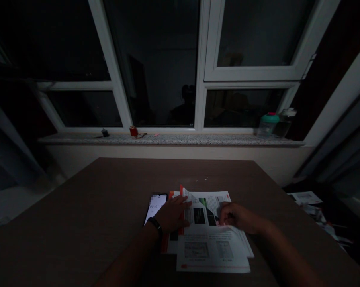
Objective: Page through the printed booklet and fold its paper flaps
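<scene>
Left hand (173,213), grip wide on printed sheets (214,253) inside the surface's (93,199) far edge, partly hides one phone (156,205); right hand (235,217), grip unclear, touches them.

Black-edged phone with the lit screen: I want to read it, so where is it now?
In the head view, the phone lies on the brown table, just left of the bare left hand and the white printed sheets.

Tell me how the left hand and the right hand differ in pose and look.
The left hand has its fingers spread, while the right hand is curled. The left wrist wears a dark band; the right wrist is bare. The left hand is beside the phone; the right hand is farther from it. Both are at the printed pages.
</scene>
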The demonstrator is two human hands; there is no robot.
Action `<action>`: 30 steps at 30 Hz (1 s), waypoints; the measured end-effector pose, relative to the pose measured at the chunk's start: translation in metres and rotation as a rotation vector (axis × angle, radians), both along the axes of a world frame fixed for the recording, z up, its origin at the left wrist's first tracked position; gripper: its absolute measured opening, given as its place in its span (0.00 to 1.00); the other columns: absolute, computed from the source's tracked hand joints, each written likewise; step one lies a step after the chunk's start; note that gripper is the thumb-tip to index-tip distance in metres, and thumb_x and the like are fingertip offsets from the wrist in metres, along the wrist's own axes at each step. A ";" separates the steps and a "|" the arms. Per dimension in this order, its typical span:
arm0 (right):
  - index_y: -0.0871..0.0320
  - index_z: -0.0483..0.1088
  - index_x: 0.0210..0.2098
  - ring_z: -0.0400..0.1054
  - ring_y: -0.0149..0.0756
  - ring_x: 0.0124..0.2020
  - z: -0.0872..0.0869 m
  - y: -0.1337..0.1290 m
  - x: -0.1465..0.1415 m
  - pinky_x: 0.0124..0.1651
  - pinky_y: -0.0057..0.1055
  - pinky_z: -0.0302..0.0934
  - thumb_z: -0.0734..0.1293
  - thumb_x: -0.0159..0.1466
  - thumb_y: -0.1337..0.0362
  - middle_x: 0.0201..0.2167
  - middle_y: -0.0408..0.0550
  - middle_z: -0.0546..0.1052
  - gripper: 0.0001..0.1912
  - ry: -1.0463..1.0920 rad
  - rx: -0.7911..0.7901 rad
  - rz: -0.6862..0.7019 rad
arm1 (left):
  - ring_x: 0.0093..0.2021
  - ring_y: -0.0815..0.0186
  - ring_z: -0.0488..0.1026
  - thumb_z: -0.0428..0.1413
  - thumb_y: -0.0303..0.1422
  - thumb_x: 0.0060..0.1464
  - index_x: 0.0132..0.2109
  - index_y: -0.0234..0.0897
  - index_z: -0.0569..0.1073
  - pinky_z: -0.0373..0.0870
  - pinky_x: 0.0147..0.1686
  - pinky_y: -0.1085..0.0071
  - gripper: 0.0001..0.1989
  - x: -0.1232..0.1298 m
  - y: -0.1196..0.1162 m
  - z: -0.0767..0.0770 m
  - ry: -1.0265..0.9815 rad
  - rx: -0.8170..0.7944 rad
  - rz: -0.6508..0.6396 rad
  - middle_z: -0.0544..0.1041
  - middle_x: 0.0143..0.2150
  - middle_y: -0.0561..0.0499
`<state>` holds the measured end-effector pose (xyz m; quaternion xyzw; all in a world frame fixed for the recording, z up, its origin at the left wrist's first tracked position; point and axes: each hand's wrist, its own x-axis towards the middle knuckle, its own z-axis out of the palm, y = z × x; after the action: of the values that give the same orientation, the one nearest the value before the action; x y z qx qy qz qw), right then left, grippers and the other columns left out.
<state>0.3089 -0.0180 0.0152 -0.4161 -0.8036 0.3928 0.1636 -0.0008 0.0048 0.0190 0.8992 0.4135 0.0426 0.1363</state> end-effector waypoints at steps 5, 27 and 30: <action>0.57 0.79 0.30 0.68 0.32 0.34 0.013 -0.008 0.001 0.37 0.27 0.62 0.66 0.55 0.76 0.32 0.45 0.75 0.12 -0.054 -0.057 0.004 | 0.67 0.49 0.54 0.66 0.41 0.49 0.64 0.42 0.63 0.51 0.63 0.50 0.37 -0.001 0.000 0.000 -0.009 0.015 -0.010 0.58 0.68 0.42; 0.59 0.75 0.36 0.65 0.30 0.29 -0.006 -0.001 -0.006 0.31 0.25 0.57 0.66 0.59 0.71 0.29 0.43 0.72 0.06 0.018 0.023 -0.058 | 0.67 0.48 0.54 0.66 0.41 0.48 0.64 0.40 0.63 0.52 0.64 0.50 0.37 0.001 0.000 0.002 0.001 0.007 -0.010 0.58 0.68 0.41; 0.58 0.74 0.36 0.63 0.30 0.28 -0.007 -0.001 -0.016 0.30 0.25 0.56 0.65 0.61 0.70 0.30 0.43 0.70 0.06 0.016 0.136 -0.082 | 0.67 0.48 0.54 0.65 0.41 0.49 0.64 0.42 0.63 0.52 0.63 0.49 0.37 0.000 0.001 0.001 0.013 0.013 -0.017 0.58 0.68 0.41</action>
<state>0.2930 -0.0193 0.0080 -0.4335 -0.8093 0.3337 0.2137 -0.0006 0.0058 0.0195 0.9038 0.4066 0.0384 0.1283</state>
